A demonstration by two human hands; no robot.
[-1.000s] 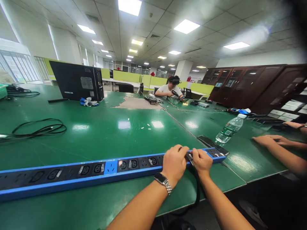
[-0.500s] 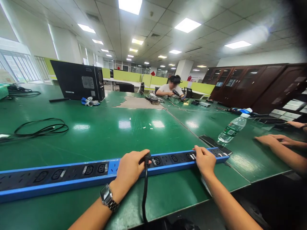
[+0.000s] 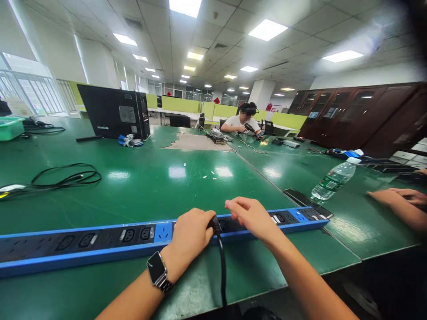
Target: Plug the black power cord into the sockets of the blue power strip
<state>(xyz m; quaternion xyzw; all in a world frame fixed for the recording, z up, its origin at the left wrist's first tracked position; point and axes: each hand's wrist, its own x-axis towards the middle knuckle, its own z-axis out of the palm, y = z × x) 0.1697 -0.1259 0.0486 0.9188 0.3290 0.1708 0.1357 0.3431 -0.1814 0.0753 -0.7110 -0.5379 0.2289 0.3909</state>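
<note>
A long blue power strip point(image 3: 163, 233) with black sockets lies across the green table in front of me. My left hand point(image 3: 191, 231), with a watch on its wrist, is closed around a black plug point(image 3: 216, 224) over the middle of the strip. From the plug a black power cable point(image 3: 223, 271) hangs down past the table's front edge. Whether the plug sits in a socket is hidden by my fingers. My right hand point(image 3: 251, 218) is just right of the plug, above the strip, its fingers loosely bent and apart with nothing visible in them.
A water bottle point(image 3: 335, 180) stands beside a dark flat object point(image 3: 300, 198) at the right. Another person's hand point(image 3: 393, 198) rests farther right. A coiled black cable point(image 3: 66, 175), gloves point(image 3: 130, 141) and a computer tower point(image 3: 115, 111) are at the left. Someone sits across the table.
My right hand has let go of the strip's right part and moved left towards the plug. My left hand still grips the plug, and the view has shifted slightly.
</note>
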